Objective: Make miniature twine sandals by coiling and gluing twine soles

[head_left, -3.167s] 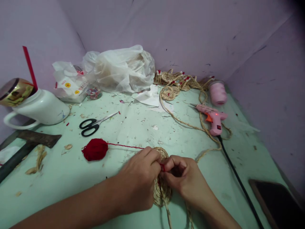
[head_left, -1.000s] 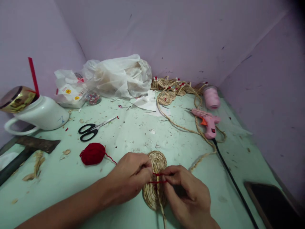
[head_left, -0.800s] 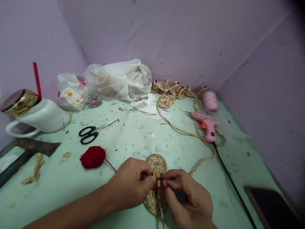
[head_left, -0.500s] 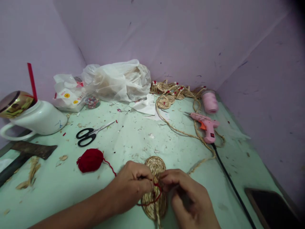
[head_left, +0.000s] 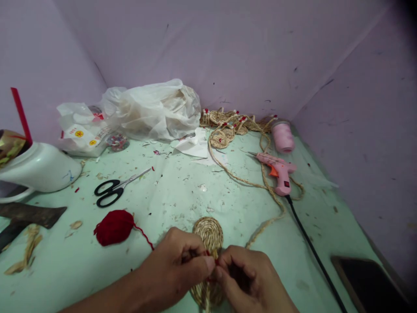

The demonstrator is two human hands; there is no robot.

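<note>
A coiled straw-rope piece, made of two joined spirals, lies at the front of the table. Above its narrow middle my left hand is closed, thumb and forefinger pinching red yarn. My right hand faces it from the right, its thumb and forefinger pinched on the same yarn. The fingers of both hands nearly meet and hide most of the yarn there. A strand runs from the left hand back to a red yarn ball on the left.
Black-handled scissors lie behind the yarn ball. A pink glue gun with a black cord sits at right, near a pink thread spool. A white mug, a hammer-like tool, plastic bags and finished coils surround them.
The right hand has closed its thumb and fingers onto the yarn beside the left. The open loop of red yarn has shrunk. The whole view has shifted slightly.
</note>
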